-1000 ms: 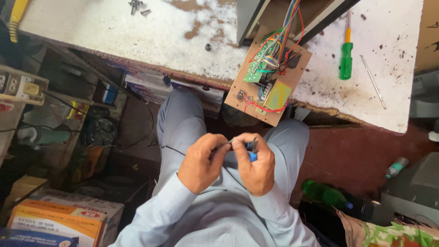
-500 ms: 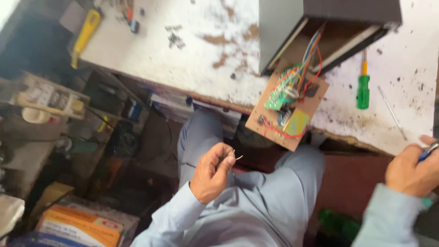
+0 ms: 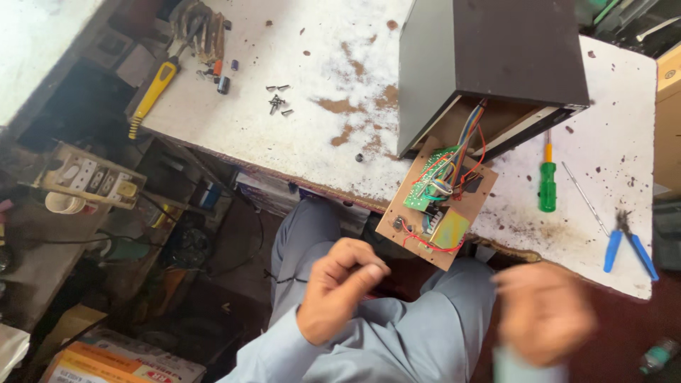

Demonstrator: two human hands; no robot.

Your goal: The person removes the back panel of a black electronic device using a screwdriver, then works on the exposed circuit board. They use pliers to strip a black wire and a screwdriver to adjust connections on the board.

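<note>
Since 0.5 s ago the right hand (image 3: 543,312) has come back from the desk edge to above the lap, now blurred w/ motion; the blue pliers (image 3: 628,241) lie on the desk (image 3: 319,78) near its right edge, apart from both hands. Right grip: cannot tell, too blurred to see if clenched or what it has. Left hand (image 3: 337,287) is over the left thigh, fingers curled in, thumb pressed to forefinger in a pinch; whatever it pinches is too small to see. Circuit board (image 3: 436,206) hangs over the desk's front edge, just above and between the hands, touching neither; coloured wires run from it up into the dark box (image 3: 489,57). Green screwdriver (image 3: 547,184) lies right of the board, a thin metal rod (image 3: 585,198) beside it. Loose screws (image 3: 278,99) sit mid-desk; yellow-handled tool (image 3: 152,96) at the left edge.
</note>
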